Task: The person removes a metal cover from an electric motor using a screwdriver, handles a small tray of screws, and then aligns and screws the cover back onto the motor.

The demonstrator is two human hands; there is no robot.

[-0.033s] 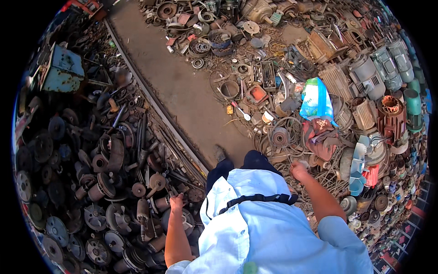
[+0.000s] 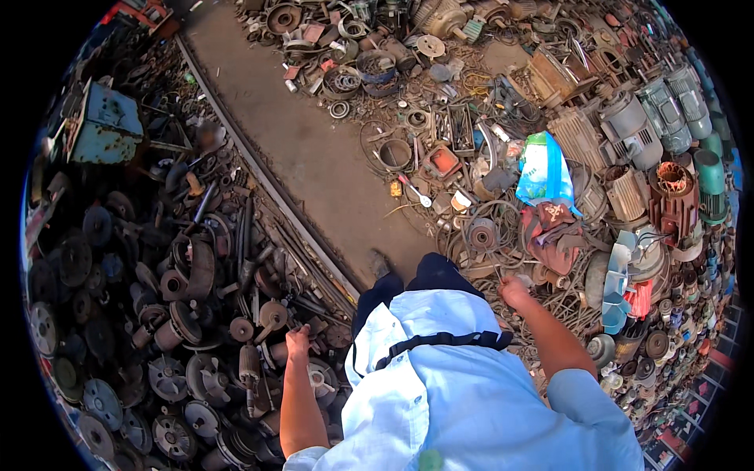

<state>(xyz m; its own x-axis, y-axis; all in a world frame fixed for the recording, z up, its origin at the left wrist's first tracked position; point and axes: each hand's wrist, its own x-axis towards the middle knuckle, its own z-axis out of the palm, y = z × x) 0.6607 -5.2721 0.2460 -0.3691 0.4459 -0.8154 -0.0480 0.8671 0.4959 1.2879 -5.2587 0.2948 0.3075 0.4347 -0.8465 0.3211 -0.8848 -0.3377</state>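
My left hand [image 2: 298, 342] hangs with its fingers curled, above a dark heap of scrap motor parts at the left. Whether it grips anything is hidden. Nearest to it is a rusty disc on a shaft [image 2: 272, 315]. At the right my right hand [image 2: 514, 292] is closed, and a thin piece seems to stick out beyond its fingers, too small to name. Beneath and beside that hand lie tangled cables [image 2: 561, 314], with a dark red cloth bag [image 2: 551, 239] farther ahead. Both arms are held away from my light blue shirt [image 2: 448, 385].
A metal rail [image 2: 267, 177] divides the left heap from a brown floor strip [image 2: 314, 141]. Ahead right lie a blue-and-white plastic bag [image 2: 544, 174], a white-handled brush-like tool [image 2: 416, 192] and several electric motors [image 2: 631, 129]. A rusty light-blue box [image 2: 108, 122] stands far left.
My left hand has shifted slightly left over the heap. The right hand stays almost in place, and the whole view has moved a little.
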